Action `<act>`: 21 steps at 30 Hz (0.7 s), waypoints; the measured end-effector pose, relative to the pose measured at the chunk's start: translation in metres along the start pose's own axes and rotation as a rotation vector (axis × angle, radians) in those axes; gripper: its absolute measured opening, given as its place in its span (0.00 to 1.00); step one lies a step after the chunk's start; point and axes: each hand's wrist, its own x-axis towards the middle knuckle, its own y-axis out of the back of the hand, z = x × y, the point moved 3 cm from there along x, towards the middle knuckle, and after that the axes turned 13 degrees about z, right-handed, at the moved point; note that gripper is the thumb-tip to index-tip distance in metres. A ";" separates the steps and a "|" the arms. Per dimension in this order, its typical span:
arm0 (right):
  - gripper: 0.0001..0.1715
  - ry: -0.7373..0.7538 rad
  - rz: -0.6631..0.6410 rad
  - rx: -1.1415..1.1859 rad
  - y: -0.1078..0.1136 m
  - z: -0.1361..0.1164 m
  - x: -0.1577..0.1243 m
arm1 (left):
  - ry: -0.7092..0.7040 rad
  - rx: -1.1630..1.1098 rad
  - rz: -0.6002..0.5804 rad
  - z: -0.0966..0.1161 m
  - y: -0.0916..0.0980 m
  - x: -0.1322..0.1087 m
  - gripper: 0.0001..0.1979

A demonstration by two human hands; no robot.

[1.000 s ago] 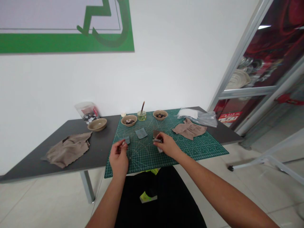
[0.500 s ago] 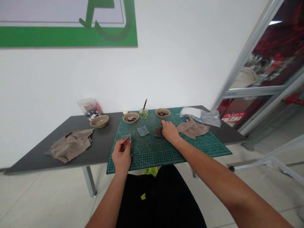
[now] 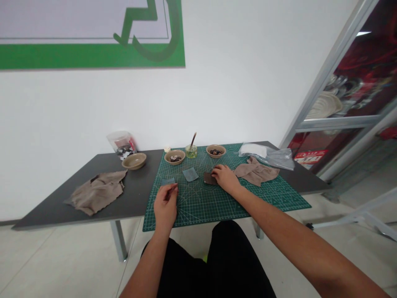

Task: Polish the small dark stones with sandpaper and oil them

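My left hand [image 3: 166, 205] is over the left part of the green cutting mat [image 3: 198, 207], thumb and fingers pinched together; what is between them, if anything, is too small to make out. Just beyond its fingertips lies a blue-grey square [image 3: 168, 181], partly hidden. A second blue-grey square [image 3: 190, 174] lies flat between the hands. My right hand [image 3: 226, 179] is closed at the right edge of a dark brown square [image 3: 209, 178], with its fingertips on that edge and covering part of it.
Along the back stand a bowl of pale and dark pieces [image 3: 170, 153], a glass jar [image 3: 191, 152] with a stick, and a bowl of dark pieces [image 3: 216, 147]. Brown cloths [image 3: 97, 192] [image 3: 256, 171], an empty bowl [image 3: 134, 161], and plastic bags [image 3: 122, 145] [image 3: 279, 158] flank them.
My right hand has come down and nearer, from the brown square's far edge to its right edge. My left hand stays pinched near the left blue-grey square. The whole view has shifted slightly.
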 end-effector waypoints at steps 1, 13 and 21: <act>0.14 0.020 -0.013 0.011 0.001 0.002 0.000 | 0.002 -0.005 -0.003 0.000 0.000 0.000 0.09; 0.17 0.194 -0.081 0.073 0.011 -0.001 -0.008 | 0.048 -0.021 -0.016 0.004 -0.003 0.001 0.09; 0.10 -0.190 0.353 0.536 0.031 -0.034 -0.012 | 0.213 -0.080 -0.063 0.003 -0.008 0.000 0.13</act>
